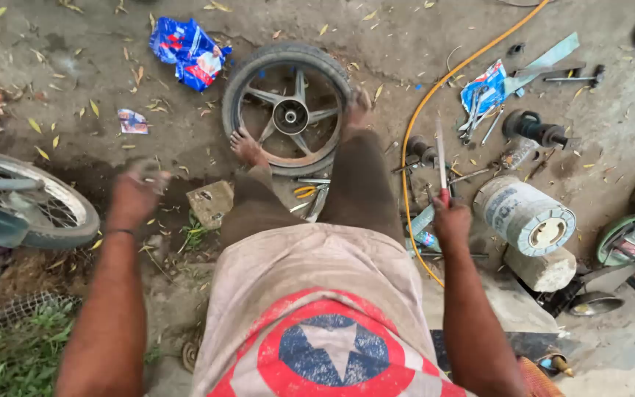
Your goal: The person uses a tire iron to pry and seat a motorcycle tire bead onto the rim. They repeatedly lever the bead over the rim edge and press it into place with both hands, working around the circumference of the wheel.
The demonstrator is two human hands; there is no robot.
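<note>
Sitting behind the wheel (289, 110), feet bracing its tyre, the person's right hand (453, 220) clamps a screwdriver (441, 158) upright; left hand (135, 192) is blurred, grip unclear.

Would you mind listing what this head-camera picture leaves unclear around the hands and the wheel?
- Left hand: motion-blurred, so whether it holds anything cannot be told.
- Right hand: grips a red-handled tool; its tip is too thin to identify.
- Wheel: near rim hidden behind the person's knees.
- Spoked wheel: cut off by the left edge.
- Loose tools on the blue bag: too small to name.
</note>
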